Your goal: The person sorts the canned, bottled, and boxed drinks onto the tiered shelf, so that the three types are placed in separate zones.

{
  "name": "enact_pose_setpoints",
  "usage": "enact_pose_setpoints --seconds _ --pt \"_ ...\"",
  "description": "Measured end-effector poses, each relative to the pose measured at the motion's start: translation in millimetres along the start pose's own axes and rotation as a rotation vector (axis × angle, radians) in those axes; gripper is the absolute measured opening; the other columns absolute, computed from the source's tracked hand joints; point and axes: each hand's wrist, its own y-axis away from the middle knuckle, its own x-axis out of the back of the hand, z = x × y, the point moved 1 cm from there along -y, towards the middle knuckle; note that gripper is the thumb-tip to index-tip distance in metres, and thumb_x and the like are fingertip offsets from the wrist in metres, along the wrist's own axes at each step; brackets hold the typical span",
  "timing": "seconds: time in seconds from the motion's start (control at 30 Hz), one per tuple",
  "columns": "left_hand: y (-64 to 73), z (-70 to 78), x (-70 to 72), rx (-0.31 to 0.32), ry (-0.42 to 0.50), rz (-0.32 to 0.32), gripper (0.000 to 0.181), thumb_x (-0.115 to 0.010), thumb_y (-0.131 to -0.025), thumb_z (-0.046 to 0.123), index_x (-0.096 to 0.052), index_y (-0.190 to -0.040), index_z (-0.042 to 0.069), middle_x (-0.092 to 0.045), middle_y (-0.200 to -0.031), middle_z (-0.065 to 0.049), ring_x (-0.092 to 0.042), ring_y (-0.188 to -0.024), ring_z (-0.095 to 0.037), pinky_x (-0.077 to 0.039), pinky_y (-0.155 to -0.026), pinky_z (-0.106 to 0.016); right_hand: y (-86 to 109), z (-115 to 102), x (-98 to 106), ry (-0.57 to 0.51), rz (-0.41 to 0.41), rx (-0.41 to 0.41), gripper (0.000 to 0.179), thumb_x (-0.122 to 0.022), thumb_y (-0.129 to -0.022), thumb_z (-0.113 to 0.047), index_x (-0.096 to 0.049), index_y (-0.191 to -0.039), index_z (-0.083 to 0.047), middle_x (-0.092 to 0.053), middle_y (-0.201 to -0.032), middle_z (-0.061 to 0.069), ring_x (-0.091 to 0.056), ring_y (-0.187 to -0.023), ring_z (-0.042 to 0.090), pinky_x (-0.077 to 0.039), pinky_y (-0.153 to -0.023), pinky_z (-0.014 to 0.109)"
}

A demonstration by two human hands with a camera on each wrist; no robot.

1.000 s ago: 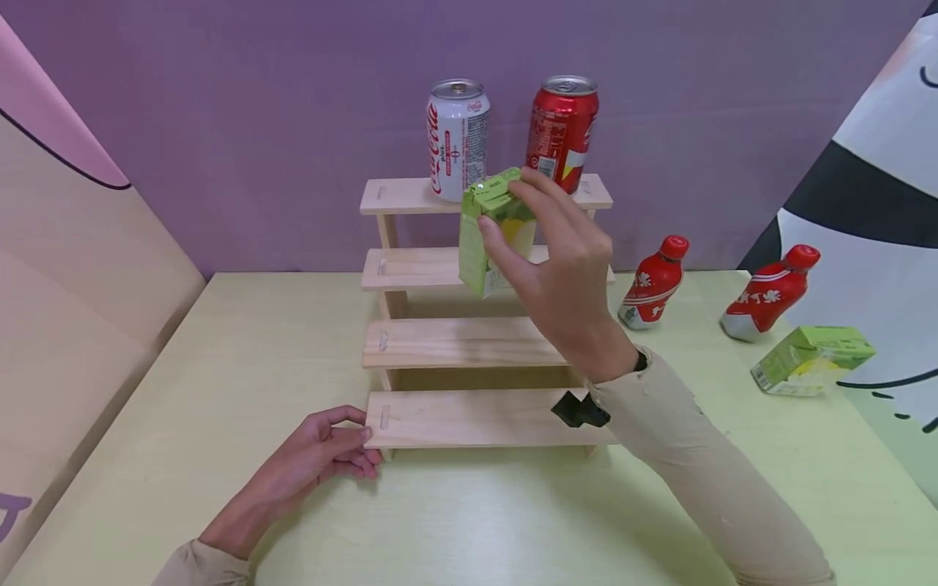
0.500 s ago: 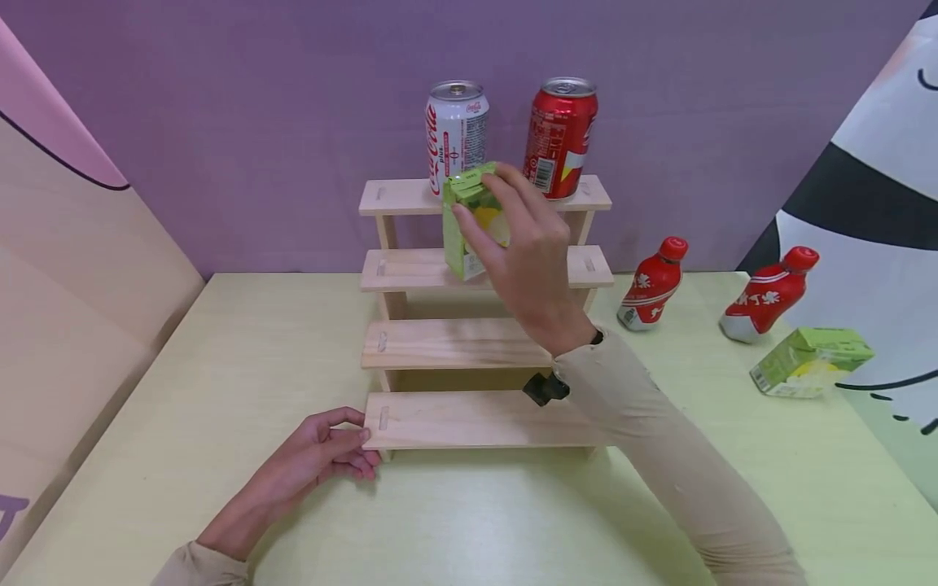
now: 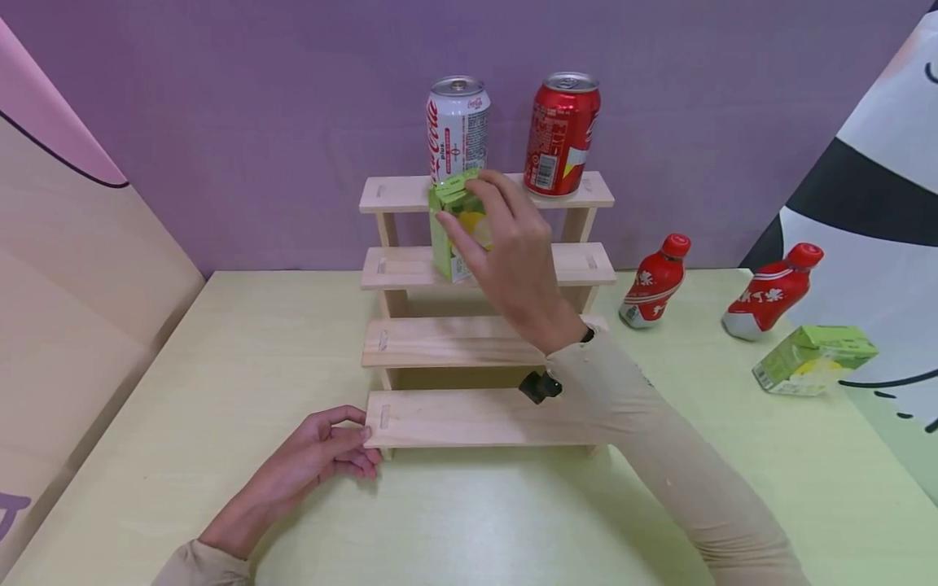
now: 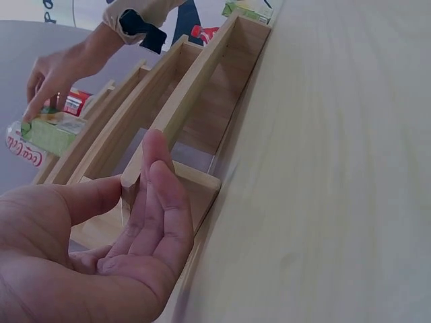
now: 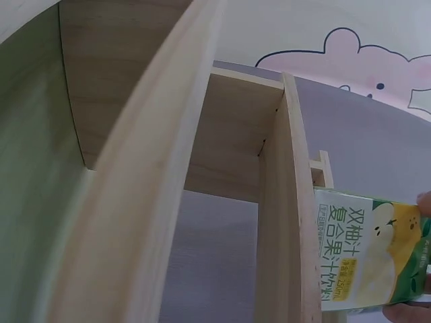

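Note:
My right hand grips a green juice carton near its top, thumb on one side and fingers on the other. The carton stands upright at the second board from the top of a stepped wooden display rack. In the right wrist view, the carton has its base at that board's edge. My left hand pinches the left end of the lowest board. The left wrist view shows the thumb and fingers around that corner. A white cola can and a red cola can stand on the top board.
Right of the rack, two red bottles stand on the pale table. Another green juice carton lies on its side near them. A purple backdrop rises behind the rack.
My right hand has carried the juice carton leftward, from in front of the gap between the cans to in front of the white can. The left hand has stayed at the rack's lowest board.

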Motion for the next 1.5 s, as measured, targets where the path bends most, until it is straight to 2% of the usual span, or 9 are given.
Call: enact_pose_setpoints --seconds 0.4,0.67,0.9,1.07,1.2,1.33,1.5 --pt "-0.5 1.1 -1.5 0.004 0.005 0.01 0.028 -0.056 -0.103 0.012 -0.047 -0.12 -0.008 -0.072 -0.092 -0.014 -0.071 -0.083 -0.022 -0.059 -0.083 -0.037 1.6 4 3 -0.024 -0.057 -0.018 0.047 -0.071 -0.094 -0.032 -0.061 -0.124 0.003 -0.058 -0.131 0.018 -0.055 -0.122 0.027 -0.047 -0.105 0.034" --pt "0.3 2.8 -2.1 0.013 0.005 0.015 0.03 -0.056 -0.102 0.013 -0.048 -0.122 -0.008 -0.072 -0.093 -0.014 -0.071 -0.085 -0.022 -0.059 -0.083 -0.036 2.8 3 5 -0.004 -0.08 -0.008 0.047 -0.069 -0.095 -0.031 -0.06 -0.126 0.003 -0.056 -0.132 0.018 -0.053 -0.124 0.028 -0.044 -0.108 0.034" --pt "0.4 2.4 -1.9 0.013 -0.006 0.019 0.031 -0.056 -0.102 0.014 -0.048 -0.123 -0.008 -0.072 -0.093 -0.014 -0.071 -0.084 -0.022 -0.059 -0.082 -0.035 2.0 2 11 0.014 -0.106 -0.019 0.048 -0.069 -0.095 -0.033 -0.06 -0.128 0.0 -0.055 -0.136 0.017 -0.053 -0.125 0.028 -0.046 -0.106 0.038" --pt "-0.1 1.5 -1.9 0.017 -0.004 0.021 0.031 -0.057 -0.102 0.014 -0.048 -0.122 -0.008 -0.072 -0.092 -0.014 -0.071 -0.083 -0.021 -0.059 -0.083 -0.036 7.6 4 19 0.033 -0.088 -0.024 0.045 -0.068 -0.096 -0.028 -0.059 -0.131 -0.001 -0.055 -0.139 0.018 -0.053 -0.128 0.029 -0.045 -0.108 0.04" --pt "0.4 0.4 -1.1 0.017 0.001 0.022 0.029 -0.057 -0.102 0.013 -0.049 -0.122 -0.007 -0.072 -0.092 -0.014 -0.071 -0.083 -0.021 -0.059 -0.083 -0.036 14.1 2 27 0.057 -0.106 0.007 0.042 -0.066 -0.097 -0.025 -0.06 -0.131 -0.002 -0.056 -0.139 0.017 -0.052 -0.13 0.029 -0.043 -0.109 0.04" --pt "0.7 0.1 -0.9 0.009 0.001 0.013 0.029 -0.056 -0.103 0.013 -0.049 -0.122 -0.007 -0.072 -0.093 -0.015 -0.071 -0.084 -0.022 -0.059 -0.083 -0.037 21.5 2 39 0.086 -0.119 0.035 0.041 -0.069 -0.095 -0.024 -0.061 -0.13 -0.003 -0.057 -0.138 0.017 -0.05 -0.132 0.028 -0.043 -0.109 0.041" --pt "0.4 0.6 -1.4 0.0 -0.006 0.006 0.029 -0.055 -0.103 0.013 -0.049 -0.123 -0.008 -0.072 -0.094 -0.015 -0.071 -0.085 -0.022 -0.059 -0.084 -0.036 35.8 4 57 0.1 -0.115 0.03 0.04 -0.072 -0.093 -0.02 -0.063 -0.127 -0.003 -0.059 -0.135 0.017 -0.052 -0.129 0.029 -0.046 -0.106 0.044"
